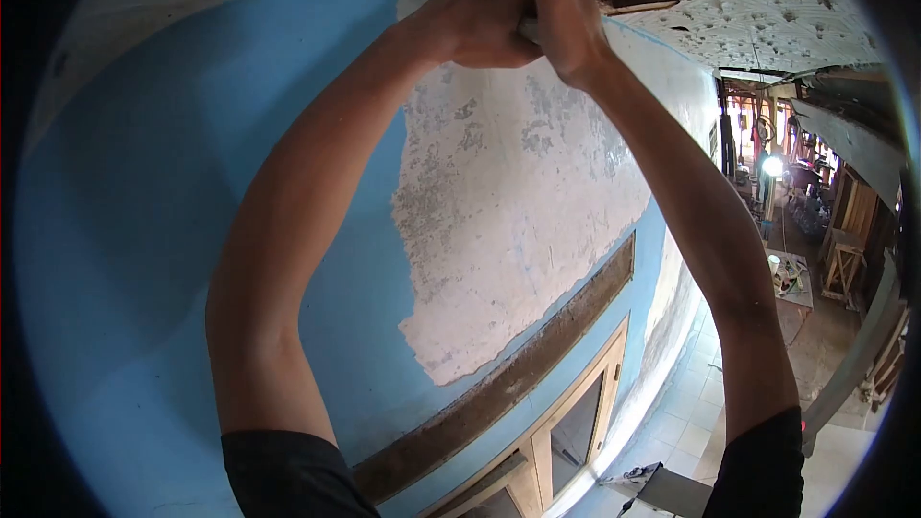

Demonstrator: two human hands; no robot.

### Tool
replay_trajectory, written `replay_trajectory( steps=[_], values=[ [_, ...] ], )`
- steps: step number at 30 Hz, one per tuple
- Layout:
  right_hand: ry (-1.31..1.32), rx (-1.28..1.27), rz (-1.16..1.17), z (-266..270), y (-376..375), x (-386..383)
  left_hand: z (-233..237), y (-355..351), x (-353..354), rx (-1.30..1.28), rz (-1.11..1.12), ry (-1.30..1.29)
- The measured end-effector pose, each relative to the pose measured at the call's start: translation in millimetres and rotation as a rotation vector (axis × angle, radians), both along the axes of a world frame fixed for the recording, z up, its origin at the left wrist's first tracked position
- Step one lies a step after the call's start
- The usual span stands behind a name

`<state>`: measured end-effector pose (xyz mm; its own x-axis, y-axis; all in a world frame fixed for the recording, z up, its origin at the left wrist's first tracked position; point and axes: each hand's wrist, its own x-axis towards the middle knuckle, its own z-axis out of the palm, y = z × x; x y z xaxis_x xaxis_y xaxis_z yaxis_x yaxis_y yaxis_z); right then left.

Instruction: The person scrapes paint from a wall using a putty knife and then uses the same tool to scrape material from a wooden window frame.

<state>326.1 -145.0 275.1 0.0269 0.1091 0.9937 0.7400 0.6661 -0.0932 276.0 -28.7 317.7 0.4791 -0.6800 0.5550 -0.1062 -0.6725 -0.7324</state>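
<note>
Raised overhead, the person's left hand [484, 27] is curled around a pale, mostly hidden object [529, 31], its end showing between both hands; whether the right hand [568, 27], overlapping the left, grips it cannot be told. Both are near the white textured ceiling [767, 5], before the ragged whitish patch [518, 201] on the blue-painted wall [144, 230].

Rough embossed ceiling [767, 0], coarse wall patch [508, 249], wooden frame [543, 468]
</note>
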Motion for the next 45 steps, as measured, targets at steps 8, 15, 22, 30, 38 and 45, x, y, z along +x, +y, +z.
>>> replay_trajectory(
  steps=[8, 15, 22, 30, 38, 45],
  values=[
    [-0.045, 0.025, -0.041, 3, -2, -3, 4, -5, -6, -0.044, 0.004, 0.046],
    [-0.032, -0.004, 0.006, 3, -5, -9, 6, -4, -5, 0.033, -0.027, 0.001],
    [-0.190, 0.113, -0.175, -3, 2, 0, -2, -4, -1, 0.070, 0.003, -0.005],
    [0.012, -0.018, -0.057, -2, 2, -4, 4, 7, 1, 0.075, 0.031, -0.039],
    [-0.003, -0.039, -0.024, 2, -13, 3, -1, -10, 7, 0.019, -0.021, 0.036],
    [-0.013, 0.084, -0.052, -15, -3, 14, -13, -12, 5, -0.029, 0.024, 0.070]
  ],
)
